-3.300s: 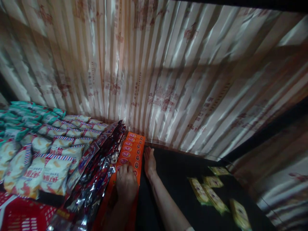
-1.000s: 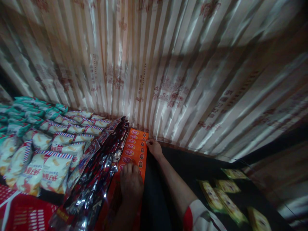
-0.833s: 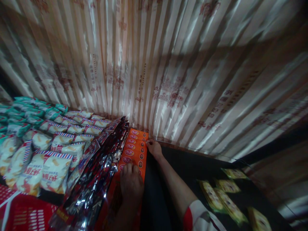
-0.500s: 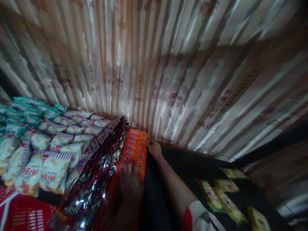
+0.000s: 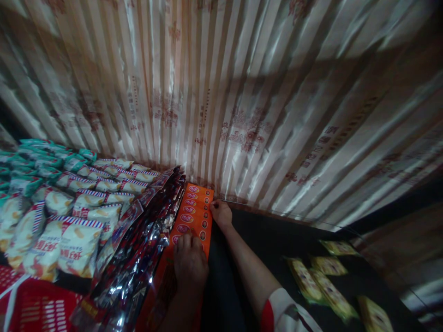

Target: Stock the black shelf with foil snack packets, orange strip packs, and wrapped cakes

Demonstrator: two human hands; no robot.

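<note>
A row of orange snack packets (image 5: pixel 194 210) stands on the dark shelf (image 5: pixel 263 235), running back to the striped curtain. My left hand (image 5: pixel 189 263) lies on the near packets of that row, with its fingers bent down over their tops. My right hand (image 5: pixel 220 213) reaches to the far end of the row, where its curled fingers press against the right edge of the last packets. A white sleeve with a red cuff (image 5: pixel 277 309) covers my right forearm.
Shiny dark red foil bags (image 5: pixel 141 230) lean against the left side of the orange row. White and red snack bags (image 5: pixel 79 216) and green ones (image 5: pixel 34 161) fill the left. A red basket (image 5: pixel 31 309) sits bottom left. Several yellow packets (image 5: pixel 325 281) lie at right.
About three seconds ago my right hand lay flat on the dark shelf beside the row; it now sits curled at the row's far end. Little has moved over the last second.
</note>
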